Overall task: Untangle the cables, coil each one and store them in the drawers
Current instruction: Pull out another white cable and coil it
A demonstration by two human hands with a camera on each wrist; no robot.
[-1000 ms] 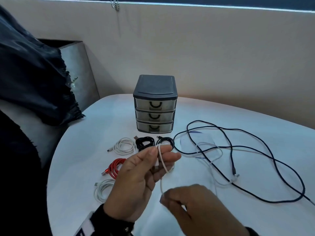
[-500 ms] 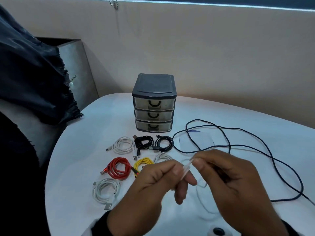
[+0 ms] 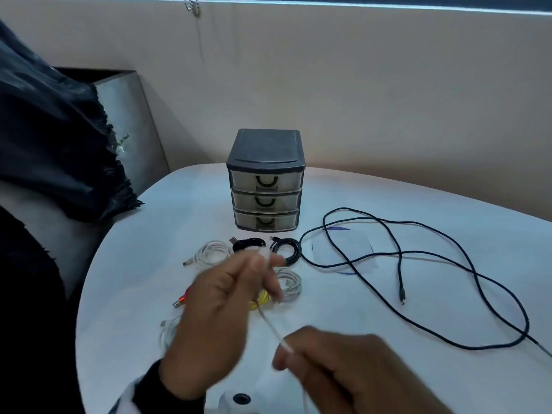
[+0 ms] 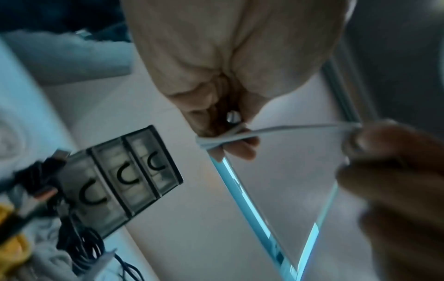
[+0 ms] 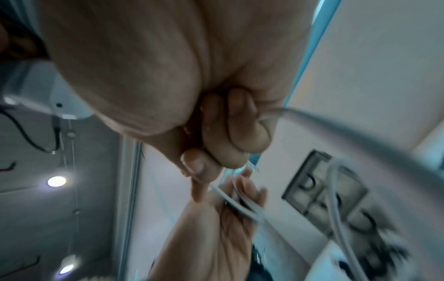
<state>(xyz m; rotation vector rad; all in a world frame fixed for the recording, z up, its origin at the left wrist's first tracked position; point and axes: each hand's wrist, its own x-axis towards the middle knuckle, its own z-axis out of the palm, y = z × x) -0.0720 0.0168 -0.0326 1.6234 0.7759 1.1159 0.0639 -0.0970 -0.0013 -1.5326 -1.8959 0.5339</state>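
Observation:
A thin white cable (image 3: 273, 331) runs taut between my two hands above the table's near side. My left hand (image 3: 236, 291) holds loops of it wound over curled fingers (image 4: 230, 140). My right hand (image 3: 337, 369), lower and nearer, pinches the same white cable (image 4: 288, 128) between thumb and fingers (image 5: 199, 167). The three-drawer unit (image 3: 265, 180) stands shut at the back of the table. A long black cable (image 3: 418, 258) sprawls loose on the right. Coiled cables lie before the drawers: white (image 3: 212, 252), two black (image 3: 286, 248), another white (image 3: 289, 282), yellow (image 3: 263, 300), red partly hidden.
The round white table (image 3: 388, 339) ends close on the left, beside a dark cloth (image 3: 53, 138) and a grey box (image 3: 131, 121). A wall rises behind the drawers. A small white device (image 3: 239, 398) sits at the near edge.
My right hand has dropped from level with the left towards me, pulling the white cable straight. My left hand rose and shifted left, covering the red and yellow coils.

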